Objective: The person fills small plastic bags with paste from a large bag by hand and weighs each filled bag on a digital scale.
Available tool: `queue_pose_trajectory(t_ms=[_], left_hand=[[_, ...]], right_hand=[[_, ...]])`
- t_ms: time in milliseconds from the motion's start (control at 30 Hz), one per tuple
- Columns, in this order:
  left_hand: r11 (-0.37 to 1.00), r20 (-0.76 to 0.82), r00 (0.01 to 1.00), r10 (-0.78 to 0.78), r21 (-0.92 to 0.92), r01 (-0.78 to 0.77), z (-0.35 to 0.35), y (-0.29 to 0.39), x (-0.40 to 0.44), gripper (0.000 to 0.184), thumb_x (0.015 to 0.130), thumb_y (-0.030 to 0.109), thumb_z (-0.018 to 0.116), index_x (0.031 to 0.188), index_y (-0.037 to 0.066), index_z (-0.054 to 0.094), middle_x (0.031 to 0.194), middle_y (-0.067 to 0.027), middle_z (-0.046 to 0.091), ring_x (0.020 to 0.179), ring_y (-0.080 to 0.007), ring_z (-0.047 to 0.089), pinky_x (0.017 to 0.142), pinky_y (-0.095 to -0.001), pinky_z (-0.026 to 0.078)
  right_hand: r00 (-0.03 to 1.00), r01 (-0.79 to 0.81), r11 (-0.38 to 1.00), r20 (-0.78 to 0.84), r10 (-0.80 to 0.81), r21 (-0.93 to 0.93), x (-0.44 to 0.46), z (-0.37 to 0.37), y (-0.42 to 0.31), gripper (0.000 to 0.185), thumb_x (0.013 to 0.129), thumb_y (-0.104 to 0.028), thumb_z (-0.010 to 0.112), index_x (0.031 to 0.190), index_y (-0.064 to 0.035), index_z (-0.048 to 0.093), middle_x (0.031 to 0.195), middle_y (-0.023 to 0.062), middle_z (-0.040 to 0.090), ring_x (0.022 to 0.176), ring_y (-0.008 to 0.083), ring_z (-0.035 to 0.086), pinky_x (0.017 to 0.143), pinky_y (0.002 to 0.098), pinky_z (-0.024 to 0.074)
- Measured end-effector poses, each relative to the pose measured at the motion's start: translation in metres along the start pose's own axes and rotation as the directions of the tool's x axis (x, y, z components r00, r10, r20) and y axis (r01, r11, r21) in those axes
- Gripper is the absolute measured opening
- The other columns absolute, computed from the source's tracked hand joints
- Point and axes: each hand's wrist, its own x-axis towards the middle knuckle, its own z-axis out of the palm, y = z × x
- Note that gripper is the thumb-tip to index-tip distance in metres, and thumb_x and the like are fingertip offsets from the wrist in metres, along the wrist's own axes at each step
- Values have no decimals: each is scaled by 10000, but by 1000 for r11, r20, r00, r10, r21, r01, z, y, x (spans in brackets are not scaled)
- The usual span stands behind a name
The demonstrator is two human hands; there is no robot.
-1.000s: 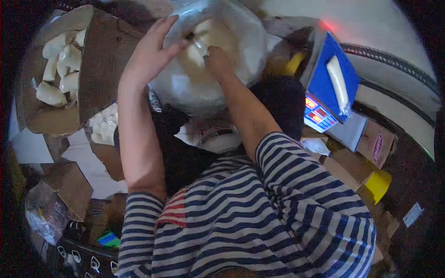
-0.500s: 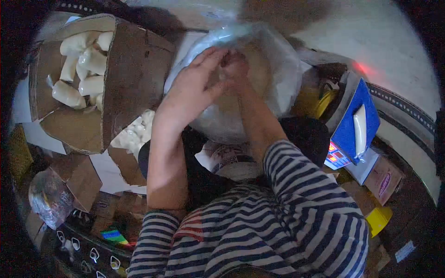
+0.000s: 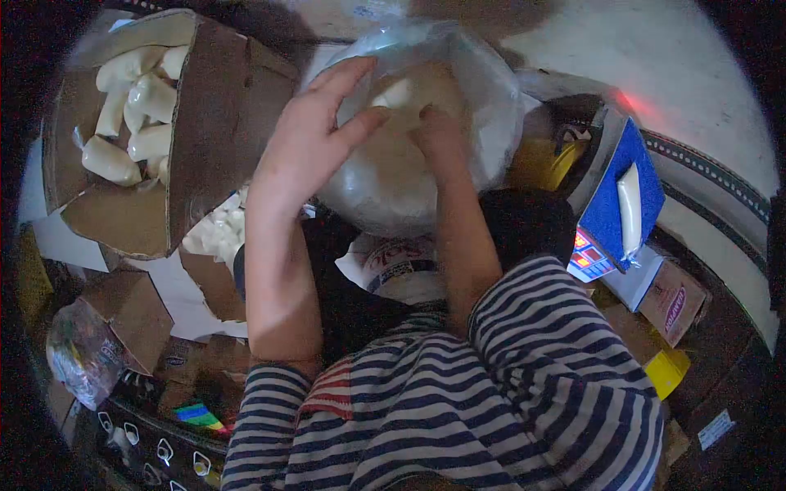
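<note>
Right of my right fingers, a blue scale top carries one long white packet. Left of my left fingers, an open cardboard box bears plump white packets, piled together. Nearer me than those fingers, white lumps lie heaped on something I can't make out.

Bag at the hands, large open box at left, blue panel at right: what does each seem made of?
Bag: probably thin plastic film, glossy; it looks translucent, wrinkled, with highlights.
Box: likely cardboard, matte brown, with flat panels and a folded flap.
Blue panel: dull, no clear shine; perhaps fabric or textured plastic, hard to tell.
</note>
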Motion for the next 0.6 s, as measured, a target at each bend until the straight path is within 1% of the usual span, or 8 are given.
queue_pose_trajectory(t_ms=[67,133,200,333,433,467,500,600], left_hand=[[999,-14,999,-42,2,42,-2,-1,-3,499,791,200,628,1236,30,479,1212,-145,520,1092,-261,502,932,-338,382],[999,-8,999,-52,1,52,-4,1,-3,495,795,204,626,1234,29,480,1211,-145,520,1087,-259,504,932,-338,381],[998,3,998,-63,-7,63,-3,0,-2,491,799,207,624,1233,29,481,1210,-144,521,1082,-257,506,932,-337,381],[999,5,999,-41,20,40,-3,-4,0,494,793,203,628,1232,30,483,1205,-144,523,1077,-257,507,928,-339,384],[998,17,998,-57,5,57,0,-3,1,495,787,194,629,1232,34,484,1196,-141,528,1072,-259,509,923,-339,388],[998,18,998,-60,-13,60,0,-4,2,493,784,186,629,1232,37,485,1190,-140,530,1069,-260,510,920,-339,389],[998,17,998,-60,-11,60,0,-3,3,493,784,186,629,1232,37,485,1190,-140,530,1069,-260,510,920,-339,389],[999,7,999,-53,1,53,0,-1,4,483,784,172,623,1229,41,489,1187,-146,530,1068,-262,511,919,-340,391]], right_hand=[[999,23,999,43,-21,-36,6,3,1,415,683,-270,672,994,-10,581,1035,144,586,913,334,586,797,415,458],[995,48,996,89,-41,-71,2,13,3,432,689,-300,657,1003,-12,582,1064,144,583,943,344,580,804,423,457],[988,-80,985,141,58,153,-14,22,4,484,701,-328,646,1057,-11,561,1101,165,570,995,349,556,835,421,445],[923,-278,950,313,223,142,-15,13,-10,555,716,-337,642,1135,5,516,1123,204,549,1051,350,519,887,416,411],[966,-135,989,230,116,67,-7,40,2,567,722,-320,648,1137,33,491,1111,249,530,1048,365,506,904,435,384],[999,28,994,-48,-23,102,0,62,5,538,715,-301,657,1100,41,500,1068,256,539,1012,369,518,874,442,396],[933,195,977,-324,-156,91,2,69,4,509,708,-282,665,1062,48,509,1026,263,549,977,374,531,844,448,408],[972,81,979,-233,-36,189,2,64,3,465,713,-266,662,1033,38,516,998,253,549,929,374,539,794,451,429]])
